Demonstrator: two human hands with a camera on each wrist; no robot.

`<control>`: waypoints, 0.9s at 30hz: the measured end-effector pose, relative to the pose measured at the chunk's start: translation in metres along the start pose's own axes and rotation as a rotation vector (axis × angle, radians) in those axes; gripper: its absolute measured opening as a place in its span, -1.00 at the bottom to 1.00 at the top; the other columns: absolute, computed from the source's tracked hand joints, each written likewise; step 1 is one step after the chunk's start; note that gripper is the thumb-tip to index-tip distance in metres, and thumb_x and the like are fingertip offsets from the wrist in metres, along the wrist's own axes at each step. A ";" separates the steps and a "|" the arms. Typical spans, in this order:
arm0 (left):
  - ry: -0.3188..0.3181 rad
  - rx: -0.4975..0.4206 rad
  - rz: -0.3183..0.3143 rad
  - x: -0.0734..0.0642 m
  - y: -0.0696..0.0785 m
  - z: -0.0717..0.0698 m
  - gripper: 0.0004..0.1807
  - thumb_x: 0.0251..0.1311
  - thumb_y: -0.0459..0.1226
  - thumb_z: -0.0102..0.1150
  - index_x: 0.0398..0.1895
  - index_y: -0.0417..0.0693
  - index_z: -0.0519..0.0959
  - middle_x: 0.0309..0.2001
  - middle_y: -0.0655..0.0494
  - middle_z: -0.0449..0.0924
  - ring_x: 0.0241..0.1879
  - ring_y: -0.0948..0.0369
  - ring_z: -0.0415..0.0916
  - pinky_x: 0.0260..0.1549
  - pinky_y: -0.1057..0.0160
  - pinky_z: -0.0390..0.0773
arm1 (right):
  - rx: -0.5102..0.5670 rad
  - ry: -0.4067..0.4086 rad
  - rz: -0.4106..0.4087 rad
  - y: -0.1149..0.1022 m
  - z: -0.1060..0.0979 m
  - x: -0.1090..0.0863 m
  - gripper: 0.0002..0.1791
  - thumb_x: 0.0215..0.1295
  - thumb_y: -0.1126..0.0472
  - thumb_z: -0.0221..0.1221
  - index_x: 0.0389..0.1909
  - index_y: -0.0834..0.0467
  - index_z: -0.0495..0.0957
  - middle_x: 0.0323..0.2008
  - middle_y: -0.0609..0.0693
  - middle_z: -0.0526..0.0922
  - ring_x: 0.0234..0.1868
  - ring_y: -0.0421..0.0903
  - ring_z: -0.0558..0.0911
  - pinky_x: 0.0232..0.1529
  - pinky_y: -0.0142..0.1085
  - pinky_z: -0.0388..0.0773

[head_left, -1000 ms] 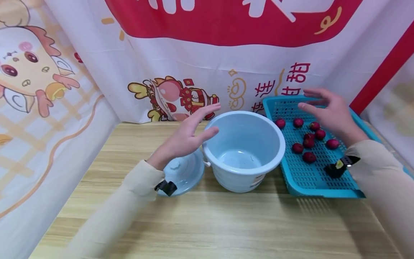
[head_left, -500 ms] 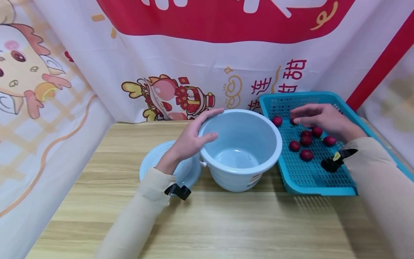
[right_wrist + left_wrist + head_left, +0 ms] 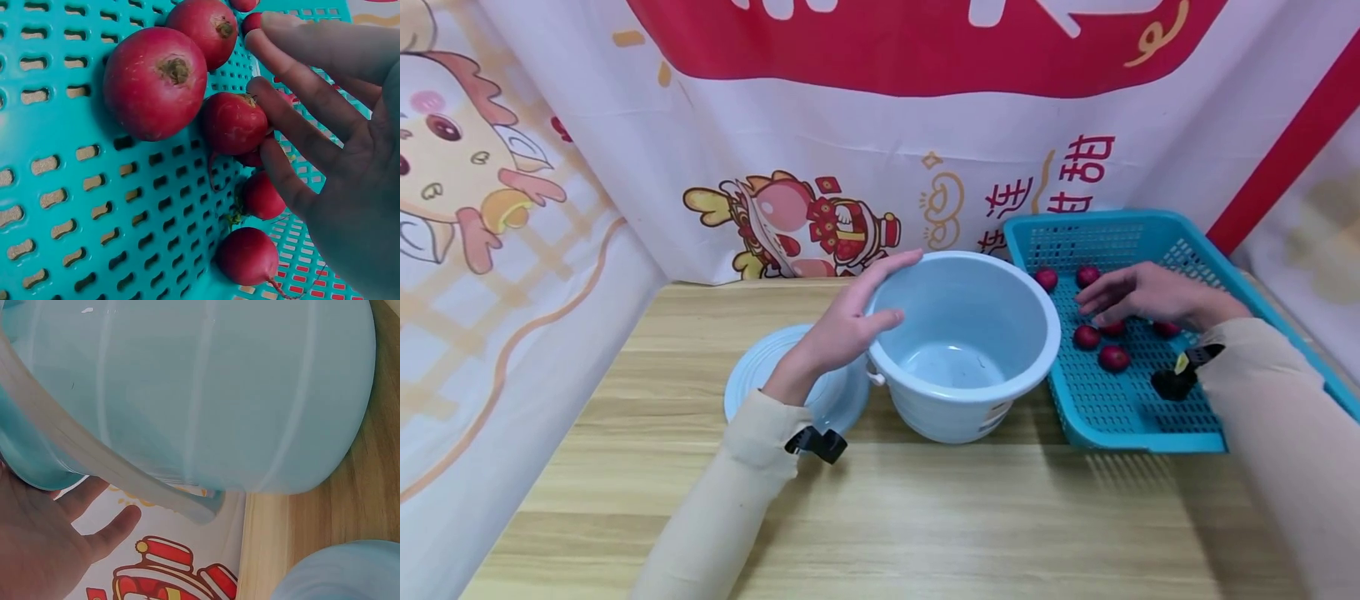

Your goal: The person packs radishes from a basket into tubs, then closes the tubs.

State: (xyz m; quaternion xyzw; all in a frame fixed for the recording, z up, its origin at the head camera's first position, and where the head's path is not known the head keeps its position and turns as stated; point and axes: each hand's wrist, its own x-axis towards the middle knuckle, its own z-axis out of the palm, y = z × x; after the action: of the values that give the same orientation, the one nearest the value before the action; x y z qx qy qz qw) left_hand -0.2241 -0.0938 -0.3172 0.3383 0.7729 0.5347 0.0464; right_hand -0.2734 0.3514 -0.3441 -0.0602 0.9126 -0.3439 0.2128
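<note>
A light blue bucket [image 3: 947,421] stands upright on the table with its inside bare. My left hand [image 3: 846,325] rests at its left rim, fingers extended along the outside and thumb over the opening. In the left wrist view the bucket's pale handle [image 3: 94,450] crosses its side, close to the left hand [image 3: 37,537]. My right hand [image 3: 1150,292] reaches down into a teal basket [image 3: 1120,442]. Its loosely bent fingers lie right at a radish [image 3: 234,124] in the right wrist view, not wrapped round it. Several other red radishes [image 3: 156,84] lie about it, some hidden beneath the hand.
A round blue lid [image 3: 760,367] lies on the wooden table [image 3: 925,517] left of the bucket, partly covered by the left wrist. Behind, a printed cloth [image 3: 820,133] hangs at the table's back edge. The basket stands close on the bucket's right.
My left hand has moved right and come onto the bucket's rim. The right hand has lowered into the basket, over the middle radishes. The view has shifted slightly.
</note>
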 end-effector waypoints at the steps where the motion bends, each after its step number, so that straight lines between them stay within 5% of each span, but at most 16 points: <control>1: 0.000 -0.001 -0.001 0.000 0.000 0.000 -0.25 0.40 -0.46 0.03 0.66 -0.02 0.21 0.68 0.13 0.17 0.64 0.09 0.17 0.60 -0.14 0.25 | -0.007 -0.016 0.002 0.000 0.000 0.000 -0.43 0.44 0.22 0.32 0.41 0.26 0.51 0.22 0.22 0.73 0.17 0.02 0.72 0.31 0.27 0.56; 8: -0.003 0.014 0.011 0.000 -0.002 0.000 -0.25 0.37 -0.48 0.02 0.64 -0.06 0.22 0.69 0.11 0.15 0.66 0.08 0.13 0.62 -0.13 0.22 | -0.053 -0.144 -0.014 -0.003 0.002 -0.001 -0.39 0.38 0.22 0.37 0.41 0.27 0.51 0.29 0.26 0.66 0.23 0.09 0.62 0.26 0.16 0.64; 17: 0.003 0.014 0.011 0.000 0.000 0.001 -0.24 0.35 -0.46 0.05 0.64 -0.04 0.22 0.69 0.14 0.16 0.66 0.10 0.13 0.62 -0.11 0.22 | -0.074 -0.188 0.015 -0.007 0.005 -0.001 -0.42 0.36 0.19 0.39 0.37 0.23 0.57 0.30 0.27 0.61 0.23 0.14 0.53 0.20 0.05 0.67; 22: 0.013 0.004 -0.010 0.000 0.000 0.003 -0.25 0.39 -0.43 0.07 0.65 0.01 0.21 0.69 0.18 0.15 0.65 0.09 0.15 0.59 -0.15 0.27 | -0.139 -0.160 0.001 -0.007 0.004 0.000 -0.44 0.36 0.12 0.40 0.33 0.20 0.61 0.23 0.21 0.68 0.21 0.12 0.54 0.16 0.06 0.66; 27: 0.025 0.017 -0.031 -0.001 0.002 0.005 -0.26 0.43 -0.32 0.11 0.66 0.07 0.21 0.69 0.21 0.14 0.64 0.12 0.14 0.58 -0.17 0.27 | -0.181 -0.049 -0.026 -0.010 0.003 -0.001 -0.43 0.34 0.07 0.42 0.31 0.21 0.62 0.11 0.18 0.75 0.13 0.10 0.60 0.07 0.04 0.69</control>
State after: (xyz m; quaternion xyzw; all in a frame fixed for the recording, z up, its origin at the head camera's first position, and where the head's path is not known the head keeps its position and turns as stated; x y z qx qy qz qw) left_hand -0.2199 -0.0900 -0.3180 0.3201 0.7830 0.5317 0.0423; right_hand -0.2716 0.3427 -0.3389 -0.0996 0.9336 -0.2612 0.2241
